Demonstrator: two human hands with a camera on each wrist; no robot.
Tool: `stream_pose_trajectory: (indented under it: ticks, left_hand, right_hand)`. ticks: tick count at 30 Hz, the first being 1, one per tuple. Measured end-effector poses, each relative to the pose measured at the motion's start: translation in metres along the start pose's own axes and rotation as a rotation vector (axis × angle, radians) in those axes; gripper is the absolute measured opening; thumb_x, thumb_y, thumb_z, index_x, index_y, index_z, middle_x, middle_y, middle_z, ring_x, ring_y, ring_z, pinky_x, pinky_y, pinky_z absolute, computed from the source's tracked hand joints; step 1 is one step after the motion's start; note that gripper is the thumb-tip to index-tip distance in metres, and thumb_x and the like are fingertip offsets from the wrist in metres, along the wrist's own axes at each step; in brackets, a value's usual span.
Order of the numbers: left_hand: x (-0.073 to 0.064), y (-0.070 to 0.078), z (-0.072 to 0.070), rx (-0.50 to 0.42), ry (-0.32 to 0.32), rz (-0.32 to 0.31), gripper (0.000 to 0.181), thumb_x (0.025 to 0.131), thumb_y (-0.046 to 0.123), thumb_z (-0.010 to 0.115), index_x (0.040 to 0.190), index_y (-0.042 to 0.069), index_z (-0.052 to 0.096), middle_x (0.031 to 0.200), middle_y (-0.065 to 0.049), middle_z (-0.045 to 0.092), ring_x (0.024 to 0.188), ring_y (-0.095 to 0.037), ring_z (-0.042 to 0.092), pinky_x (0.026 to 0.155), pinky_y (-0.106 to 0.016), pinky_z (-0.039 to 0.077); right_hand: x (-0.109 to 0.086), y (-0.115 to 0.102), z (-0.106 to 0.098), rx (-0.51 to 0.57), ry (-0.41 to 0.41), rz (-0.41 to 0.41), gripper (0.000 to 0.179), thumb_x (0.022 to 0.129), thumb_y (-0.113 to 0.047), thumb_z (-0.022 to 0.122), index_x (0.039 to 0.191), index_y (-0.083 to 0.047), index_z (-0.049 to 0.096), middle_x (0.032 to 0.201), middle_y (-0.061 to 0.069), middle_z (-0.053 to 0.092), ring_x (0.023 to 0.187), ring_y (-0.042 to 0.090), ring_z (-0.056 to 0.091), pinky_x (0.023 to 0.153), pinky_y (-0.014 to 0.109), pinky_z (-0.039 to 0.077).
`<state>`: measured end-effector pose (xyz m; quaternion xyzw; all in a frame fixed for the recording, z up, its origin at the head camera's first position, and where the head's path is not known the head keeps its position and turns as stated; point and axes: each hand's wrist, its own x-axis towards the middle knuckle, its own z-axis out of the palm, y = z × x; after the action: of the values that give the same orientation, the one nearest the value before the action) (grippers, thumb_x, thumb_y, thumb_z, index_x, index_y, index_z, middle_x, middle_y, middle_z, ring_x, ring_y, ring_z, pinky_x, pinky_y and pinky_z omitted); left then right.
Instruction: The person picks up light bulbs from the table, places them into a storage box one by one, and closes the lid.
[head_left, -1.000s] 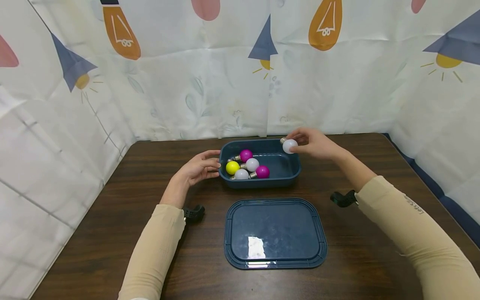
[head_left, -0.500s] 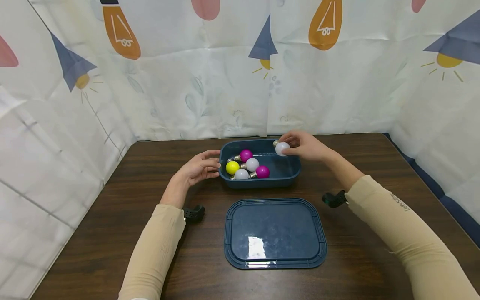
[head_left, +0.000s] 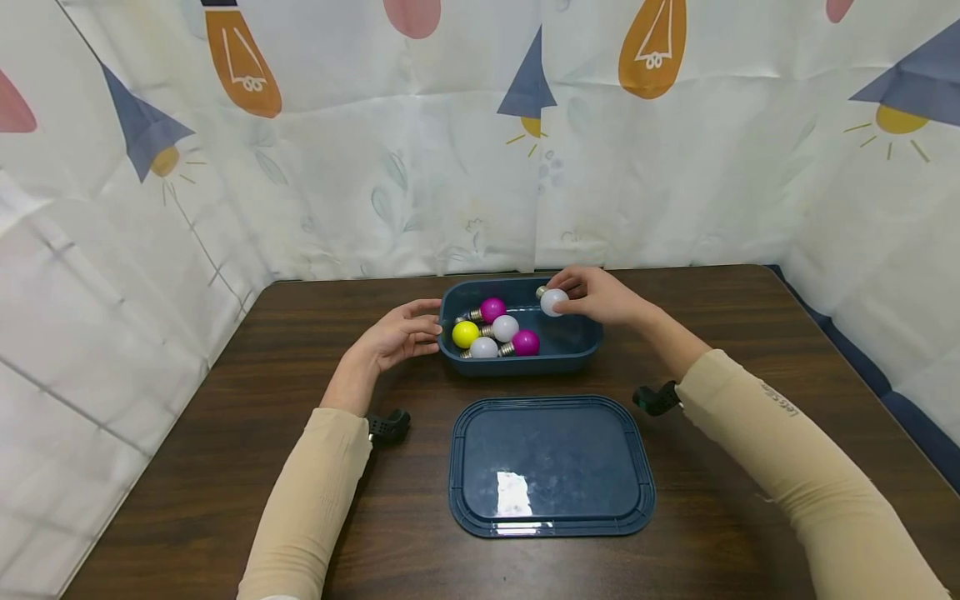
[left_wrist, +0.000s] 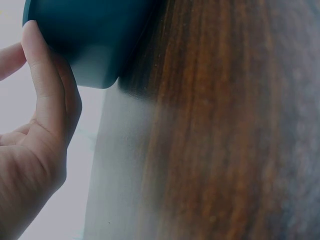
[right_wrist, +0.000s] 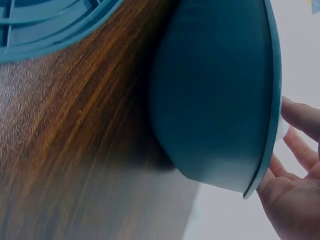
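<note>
A dark blue plastic box stands toward the back of the table. In its left part lie a yellow bulb, two purple bulbs and two white bulbs. My right hand pinches another white light bulb over the right part of the box, its screw base pointing up and left. In the right wrist view the box wall hides most of that bulb. My left hand touches the box's left end with extended fingertips; the left wrist view shows a fingertip at the rim.
In front of the box a dark blue lid lies flat on the brown wooden table. Behind the table hangs a white curtain printed with lamps and bulbs. Each wrist carries a small black camera.
My right hand has moved left and slightly down with the white bulb, from the box's right end inward. The left hand, the box and the lid have stayed in place.
</note>
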<state>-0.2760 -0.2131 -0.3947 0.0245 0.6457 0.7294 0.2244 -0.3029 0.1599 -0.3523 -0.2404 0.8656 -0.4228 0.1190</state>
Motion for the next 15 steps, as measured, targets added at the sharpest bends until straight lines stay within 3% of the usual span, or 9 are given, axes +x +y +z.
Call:
stream_pose_trajectory:
  ticks: [8,15]
  left_hand:
    - [0.000,-0.001,0.000,0.002,-0.021,0.018,0.063,0.101,-0.003,0.055,0.158,0.005,0.029,0.116,-0.014,0.058,0.081,-0.016,0.067,0.078,-0.029,0.062]
    - [0.000,-0.001,0.000,0.012,-0.001,0.010,0.062,0.102,-0.003,0.055,0.158,0.005,0.030,0.123,-0.015,0.055,0.081,-0.016,0.066,0.077,-0.028,0.061]
  right_hand:
    - [0.007,-0.001,0.011,-0.022,-0.002,-0.013,0.034,0.099,-0.012,0.071,0.130,-0.003,0.063,0.132,0.020,0.062,0.116,0.035,0.062,0.098,0.047,0.053]
    - [0.013,-0.001,0.019,-0.014,-0.008,-0.020,0.031,0.098,-0.010,0.071,0.128,-0.002,0.064,0.129,0.020,0.062,0.115,0.035,0.062,0.097,0.047,0.054]
